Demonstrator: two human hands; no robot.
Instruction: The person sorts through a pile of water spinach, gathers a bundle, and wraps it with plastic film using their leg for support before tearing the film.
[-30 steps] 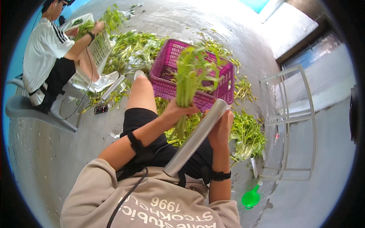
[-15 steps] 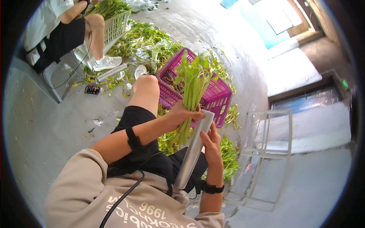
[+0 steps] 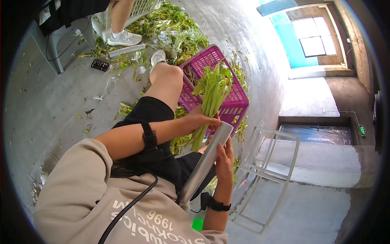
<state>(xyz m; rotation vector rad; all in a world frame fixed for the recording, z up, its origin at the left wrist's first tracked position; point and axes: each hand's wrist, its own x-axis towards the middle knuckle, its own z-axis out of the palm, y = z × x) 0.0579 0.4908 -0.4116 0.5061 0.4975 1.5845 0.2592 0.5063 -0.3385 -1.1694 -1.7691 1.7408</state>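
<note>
A bunch of leafy green celery stalks is clasped in my left hand, its leaves toward the purple crate and its cut ends below my fist. Close against that hand is the upper end of a long roll of clear plastic film, whose lower end rests against my sweatshirt. My right hand grips the roll from its right side, thumb on the near face and fingers partly hidden behind. Whether film is stuck to the stalks I cannot tell.
Beyond my knees stands the purple plastic crate, with heaps of greens around it. Farther left are another person's leg, a grey stool, another film roll and a black remote. A metal frame stands right.
The whole view has shifted, bringing more of the window and right wall in. Both hands keep their holds, and the celery's leafy tops look more gathered and lean slightly right.
</note>
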